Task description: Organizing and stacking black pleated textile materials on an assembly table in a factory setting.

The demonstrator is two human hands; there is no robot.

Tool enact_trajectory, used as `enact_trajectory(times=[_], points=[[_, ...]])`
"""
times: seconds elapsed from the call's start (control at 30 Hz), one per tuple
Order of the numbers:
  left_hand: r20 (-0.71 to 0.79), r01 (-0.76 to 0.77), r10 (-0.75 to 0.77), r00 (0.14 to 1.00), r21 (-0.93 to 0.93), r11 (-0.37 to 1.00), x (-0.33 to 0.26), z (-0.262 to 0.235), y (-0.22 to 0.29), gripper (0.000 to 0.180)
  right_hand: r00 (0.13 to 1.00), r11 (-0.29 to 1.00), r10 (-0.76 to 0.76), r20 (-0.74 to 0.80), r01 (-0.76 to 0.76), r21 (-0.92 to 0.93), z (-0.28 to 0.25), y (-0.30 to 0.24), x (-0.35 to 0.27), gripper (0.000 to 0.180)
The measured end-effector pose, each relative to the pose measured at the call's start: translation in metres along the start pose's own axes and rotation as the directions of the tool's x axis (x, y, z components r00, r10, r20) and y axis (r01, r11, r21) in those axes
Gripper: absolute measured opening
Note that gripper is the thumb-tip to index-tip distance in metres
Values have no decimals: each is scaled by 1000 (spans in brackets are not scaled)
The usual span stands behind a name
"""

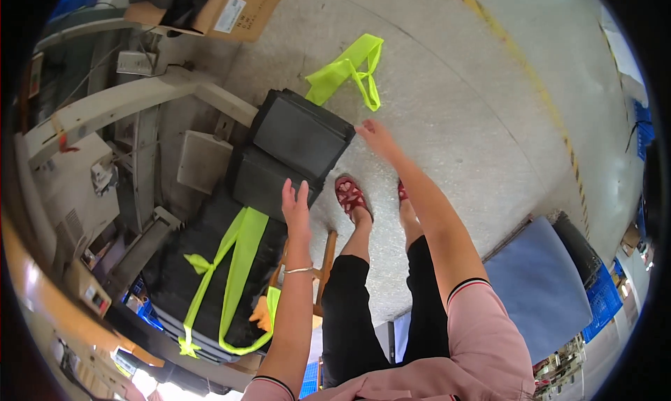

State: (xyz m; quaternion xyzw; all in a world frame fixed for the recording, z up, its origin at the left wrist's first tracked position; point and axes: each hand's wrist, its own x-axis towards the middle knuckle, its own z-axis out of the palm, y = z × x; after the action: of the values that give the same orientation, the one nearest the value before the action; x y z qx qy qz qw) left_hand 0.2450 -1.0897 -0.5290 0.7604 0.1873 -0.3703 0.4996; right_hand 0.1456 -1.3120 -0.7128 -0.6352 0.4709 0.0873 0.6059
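In front of me lies a stack of black flat pieces, apparently fabric, in two overlapping piles. My left hand is beside its near pile, fingers raised and apart, holding nothing. At the stack's right corner is my right hand, fingers extended with nothing in them; whether the fingertips touch the corner I cannot tell. Beyond the stack a neon yellow-green fabric strip is spread over the floor. Another neon yellow-green strip, looped and knotted, trails over a larger black pile on my left.
An open cardboard box holding dark material stands at the far left. Machine frame bars curve along the left. A wooden stool is near my left leg. To the right are a blue-grey padded surface and a blue crate.
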Motion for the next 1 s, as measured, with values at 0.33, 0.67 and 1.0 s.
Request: enact_trajectory(times=[0.33, 0.67, 1.0], points=[[-35, -274, 356, 934, 569, 775, 58, 36, -30, 85, 995, 990, 93, 43, -87, -115, 68, 45, 115, 70], [-108, -54, 100, 989, 360, 931, 76, 44, -34, 96, 970, 984, 176, 169, -166, -72, 65, 70, 127, 81], [-57, -138, 180, 982, 437, 889, 52, 46, -17, 83, 816, 854, 280, 506, -452, 256, -20, 5, 54, 60]])
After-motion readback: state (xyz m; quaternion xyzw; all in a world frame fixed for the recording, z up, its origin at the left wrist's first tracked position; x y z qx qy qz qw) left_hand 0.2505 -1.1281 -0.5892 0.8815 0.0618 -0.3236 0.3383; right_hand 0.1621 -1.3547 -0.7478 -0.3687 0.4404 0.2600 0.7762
